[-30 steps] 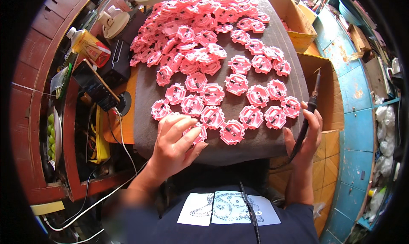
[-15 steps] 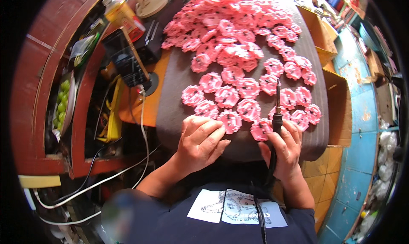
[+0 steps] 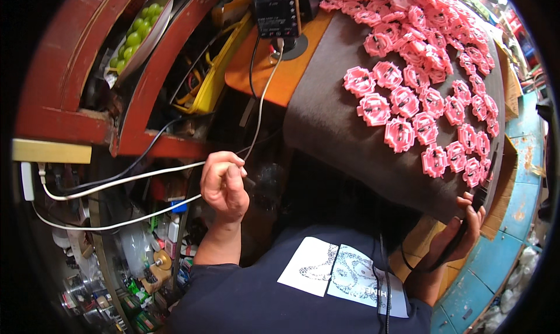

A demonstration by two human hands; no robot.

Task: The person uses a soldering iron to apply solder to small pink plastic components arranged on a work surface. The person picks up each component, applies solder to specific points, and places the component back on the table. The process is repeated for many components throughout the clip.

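Observation:
My left hand (image 3: 225, 185) is off the work surface at center-left, beside white and dark cables; its fingers curl inward, and whether they hold anything is hidden. My right hand (image 3: 462, 229) grips a black-handled soldering iron (image 3: 479, 197) with a dark cord at the lower right edge of the padded grey surface (image 3: 332, 118). On that surface lie several loose pink plastic pieces (image 3: 399, 134) with dark inserts, piled more densely at the back. The iron's tip is hard to make out against the surface's edge.
At upper left, a phone (image 3: 274, 10) stands on the orange board (image 3: 256, 80), beside a yellow bin (image 3: 207, 92). Green fruit (image 3: 133, 38) lies in a red wooden cabinet (image 3: 76, 54). Cables (image 3: 116, 181) cross above cluttered goods at lower left. A cardboard box (image 3: 501, 188) borders blue tiles (image 3: 513, 206).
The view has swung toward the left. My left hand has left the pink pieces for the space by the cables. My right hand, still holding the iron, has moved to the surface's edge.

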